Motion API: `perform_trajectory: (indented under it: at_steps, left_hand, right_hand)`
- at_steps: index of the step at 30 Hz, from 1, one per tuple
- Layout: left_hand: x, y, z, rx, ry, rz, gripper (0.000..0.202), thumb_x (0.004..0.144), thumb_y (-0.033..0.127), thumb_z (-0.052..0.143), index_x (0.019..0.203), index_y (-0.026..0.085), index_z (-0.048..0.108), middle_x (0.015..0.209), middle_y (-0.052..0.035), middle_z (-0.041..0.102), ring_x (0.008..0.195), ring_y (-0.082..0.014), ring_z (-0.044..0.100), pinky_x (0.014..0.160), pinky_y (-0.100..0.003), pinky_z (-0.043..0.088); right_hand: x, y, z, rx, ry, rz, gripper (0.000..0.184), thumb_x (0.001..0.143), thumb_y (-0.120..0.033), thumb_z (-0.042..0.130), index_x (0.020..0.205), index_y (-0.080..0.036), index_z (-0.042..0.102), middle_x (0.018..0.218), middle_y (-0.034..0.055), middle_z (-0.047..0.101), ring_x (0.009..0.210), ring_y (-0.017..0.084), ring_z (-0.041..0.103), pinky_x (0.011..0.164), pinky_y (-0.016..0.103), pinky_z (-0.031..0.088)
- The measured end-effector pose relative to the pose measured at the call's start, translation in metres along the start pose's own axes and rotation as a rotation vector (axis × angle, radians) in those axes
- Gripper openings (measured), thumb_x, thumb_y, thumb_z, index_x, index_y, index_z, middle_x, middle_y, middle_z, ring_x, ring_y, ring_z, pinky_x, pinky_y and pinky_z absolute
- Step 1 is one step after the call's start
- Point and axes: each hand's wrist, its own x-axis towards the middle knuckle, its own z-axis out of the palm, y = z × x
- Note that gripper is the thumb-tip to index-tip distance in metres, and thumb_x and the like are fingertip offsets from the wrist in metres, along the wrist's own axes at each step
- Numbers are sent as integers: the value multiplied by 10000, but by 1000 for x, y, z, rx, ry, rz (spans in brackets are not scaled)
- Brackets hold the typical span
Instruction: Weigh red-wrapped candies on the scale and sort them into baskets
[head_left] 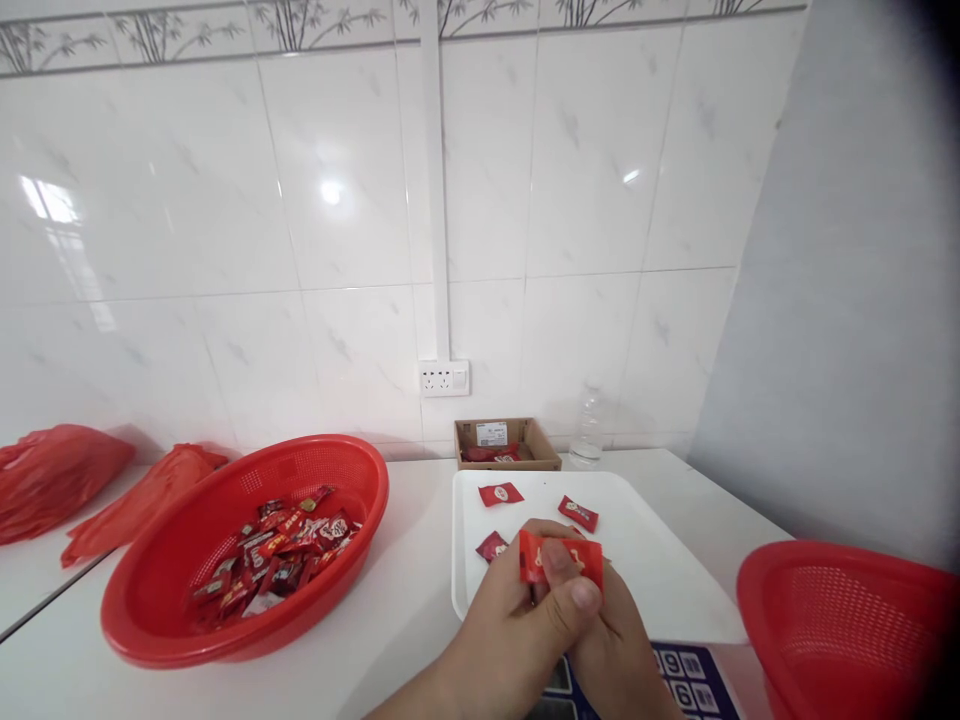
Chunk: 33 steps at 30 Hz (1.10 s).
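A small red wrapped candy packet [589,555] sits upright between my two hands, above the near part of a white scale tray [652,560]. My left hand [510,625] is closed on it, with its thumb crossing over toward the right. Pressed against it, my right hand [619,640] is also closed, its thumb lying on the packet's front. Loose on the tray beyond my hands are a bright red packet [501,494], a dark red packet [578,513] and another packet [491,546] beside my left hand. My curled fingers hide whatever else they may hold.
To the left stands a red plastic basket [150,610] with many wrapped candies [277,550]. Another red basket [847,620] is at right. The scale's keypad [686,675] lies below my hands. Behind are a cardboard box [540,452], a clear bottle [587,430] and red bags [60,475].
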Motion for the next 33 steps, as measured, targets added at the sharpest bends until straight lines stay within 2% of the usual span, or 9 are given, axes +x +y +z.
perform_trajectory:
  at_steps: [5,10,13,17,21,24,27,30,33]
  left_hand:
    - [0,-2,1,-32,26,-2,396,767,472,593,941,129,501,856,-72,552,823,-198,524,774,-343,408]
    - [-4,-8,4,-53,75,16,428,748,463,620,999,132,518,870,-78,561,818,-199,526,769,-342,414]
    - [-6,-7,6,-66,53,37,433,736,463,635,1004,143,519,840,-64,557,785,-187,526,751,-332,413]
    - [-5,-2,3,-53,10,-2,441,726,465,648,999,145,513,832,-52,540,780,-174,513,746,-321,407]
    - [0,-2,-1,17,-23,45,401,796,478,559,1006,142,498,873,-56,532,778,-150,492,736,-292,404]
    - [4,-4,-2,124,33,61,353,892,450,396,1020,143,511,844,-48,536,685,-113,458,644,-249,399]
    - [7,-2,-4,171,100,61,310,902,407,391,968,147,546,843,-47,535,609,-100,455,565,-238,399]
    - [10,3,-8,318,198,138,225,869,365,474,866,166,579,941,-56,524,707,-132,508,637,-264,428]
    - [11,6,-13,505,273,201,209,862,337,495,760,169,566,864,-40,523,821,-160,500,748,-277,408]
  right_hand:
    - [-1,8,1,63,9,29,338,830,-475,460,614,-216,460,549,-21,500,508,141,490,469,237,435]
    - [-7,0,4,85,90,141,423,807,-539,458,541,-212,425,495,-30,410,469,123,418,425,234,368]
    - [-11,-4,5,85,136,187,414,785,-556,472,548,-218,448,497,-25,408,470,134,412,432,255,366]
    - [-12,-3,5,107,146,197,416,782,-552,484,537,-218,442,483,-30,410,459,131,424,438,254,374]
    - [-7,0,4,109,128,243,459,774,-613,454,556,-209,450,516,-22,441,501,134,453,474,255,397]
    - [-2,-2,0,47,113,263,535,753,-689,395,540,-201,443,498,-27,433,485,121,429,458,245,382]
    - [3,-7,-5,-48,78,231,578,753,-711,350,496,-199,428,461,-35,402,455,111,396,447,238,368]
    - [9,-10,-9,-147,29,161,566,774,-686,340,495,-202,430,458,-30,416,452,115,395,445,241,356]
    - [13,-12,-12,-217,30,87,496,817,-606,361,532,-206,430,495,-26,445,474,118,406,445,234,339]
